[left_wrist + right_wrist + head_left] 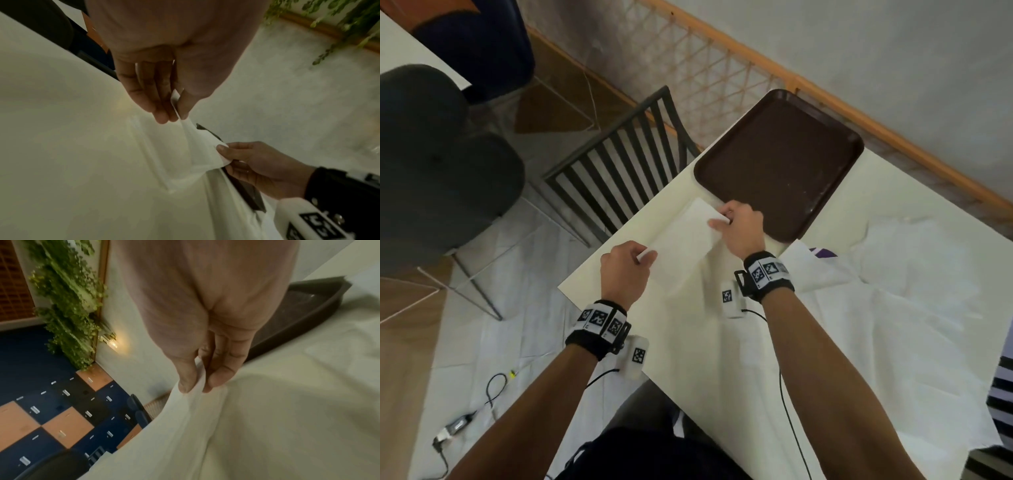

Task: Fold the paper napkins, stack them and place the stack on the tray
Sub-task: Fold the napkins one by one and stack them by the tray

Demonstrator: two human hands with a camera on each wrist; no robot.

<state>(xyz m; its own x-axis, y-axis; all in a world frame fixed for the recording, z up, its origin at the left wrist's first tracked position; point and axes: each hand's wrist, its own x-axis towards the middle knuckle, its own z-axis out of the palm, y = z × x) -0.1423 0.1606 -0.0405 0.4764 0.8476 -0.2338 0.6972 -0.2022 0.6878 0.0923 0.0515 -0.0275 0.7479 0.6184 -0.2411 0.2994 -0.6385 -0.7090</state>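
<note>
Two hands lift one napkin (685, 233) above the table (722, 359).
Left hand (624, 270) pinches its near corner between thumb and fingertips; right hand (741, 226) pinches the far corner, just beside the brown tray (780, 161), whose near edge it overlaps.

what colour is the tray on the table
Dark brown. The tray shows best in the head view, lying beyond the right hand.
</note>
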